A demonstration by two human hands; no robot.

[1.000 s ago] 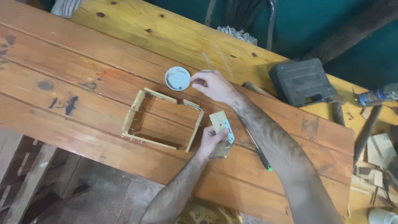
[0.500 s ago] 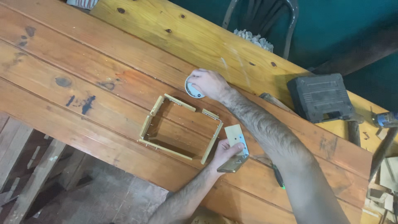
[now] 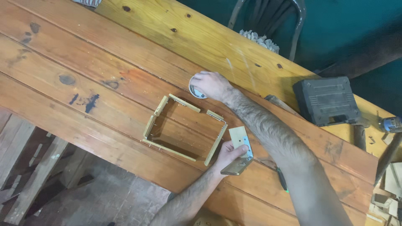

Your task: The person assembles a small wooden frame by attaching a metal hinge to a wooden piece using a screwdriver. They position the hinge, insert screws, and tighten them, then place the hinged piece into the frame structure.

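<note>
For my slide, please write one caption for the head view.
Right hand covers a small round white container; left hand holds a wooden block beside a wooden frame.

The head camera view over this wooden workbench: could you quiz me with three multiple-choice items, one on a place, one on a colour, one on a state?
1. Where does the right hand rest?
A. on the small round white container
B. on the dark grey plastic tool case
C. inside the open square frame of pale wooden strips

2. What colour is the wooden workbench?
A. white
B. orange-brown
C. blue

3. How is the small pale wooden block with a metal bracket?
A. lying alone on the bench
B. held in the left hand
C. nailed into the frame

Answers: 1 A, the fingers cover the round container beyond the frame. 2 B, the planks are a warm orange-brown. 3 B, the left fingers wrap the block beside the frame's near corner.
</note>
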